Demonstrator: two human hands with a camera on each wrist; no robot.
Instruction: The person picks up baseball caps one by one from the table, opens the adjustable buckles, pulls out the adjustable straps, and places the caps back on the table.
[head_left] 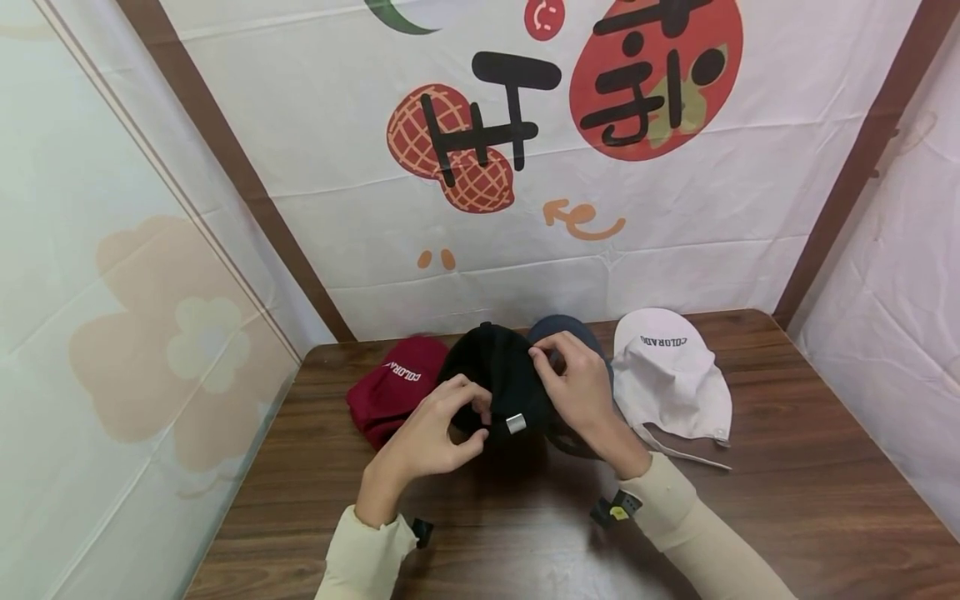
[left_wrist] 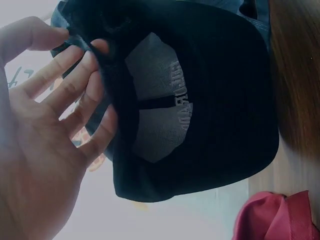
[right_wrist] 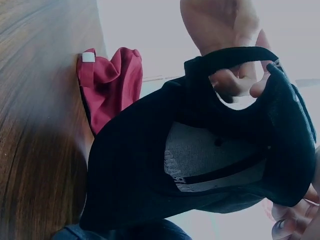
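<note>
A black baseball cap (head_left: 487,367) is held up over the table, its back strap and silver buckle (head_left: 516,423) facing me. My left hand (head_left: 435,429) pinches the strap edge between thumb and fingers, with fingertips through the back opening. On the other side, my right hand (head_left: 577,387) grips the cap's rim by thumb and fingertips. In the left wrist view the inside of the black cap (left_wrist: 227,100) shows, with a pale lining patch and stitched letters. My left hand (left_wrist: 47,120) is at its edge there. Part of my right hand (right_wrist: 295,220) appears in the right wrist view.
A red cap (head_left: 393,387) lies left of the black one. A dark blue cap (head_left: 562,325) sits behind my right hand, partly covered. To the right is a white cap (head_left: 671,375) with its strap undone. The wooden table (head_left: 810,467) backs onto a printed cloth wall (head_left: 675,217).
</note>
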